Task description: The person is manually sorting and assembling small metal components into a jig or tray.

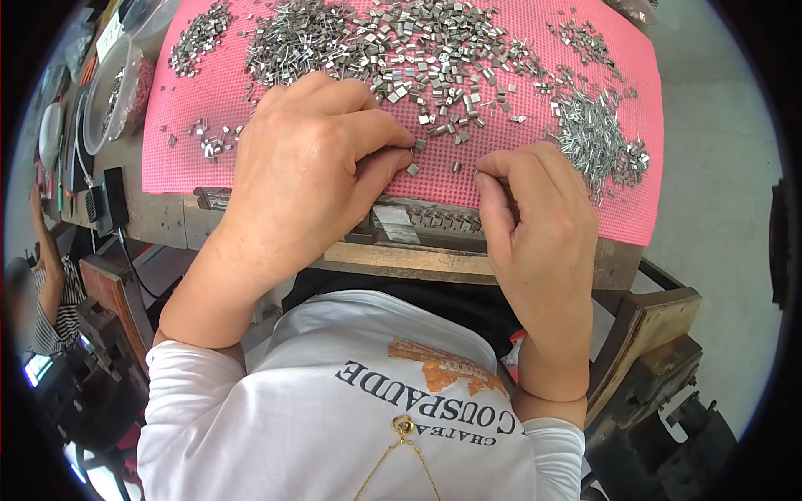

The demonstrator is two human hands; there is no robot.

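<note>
My left hand (305, 159) reaches over the pink mesh mat (188, 159), with its thumb and forefinger pinched together. Whatever is between these fingertips is too small to make out. Right at them lie a small grey metal block (413, 169) and another just above it. Further right, my right hand (543, 209) also has its thumb and forefinger brought together, and what they hold, if anything, cannot be seen. One more tiny metal block (457, 167) sits on the mat between the two hands. Beneath them, a dark metal strip with a row of small notches (447, 221) runs along the mat's near edge.
Beyond my hands spreads a large heap of small metal blocks (434, 58). Thin metal pins (589, 138) are piled at the right, with more pins (292, 50) at the upper left. Clear plastic tubs (109, 100) stand at the left. Another person's arm (50, 267) shows at the far left.
</note>
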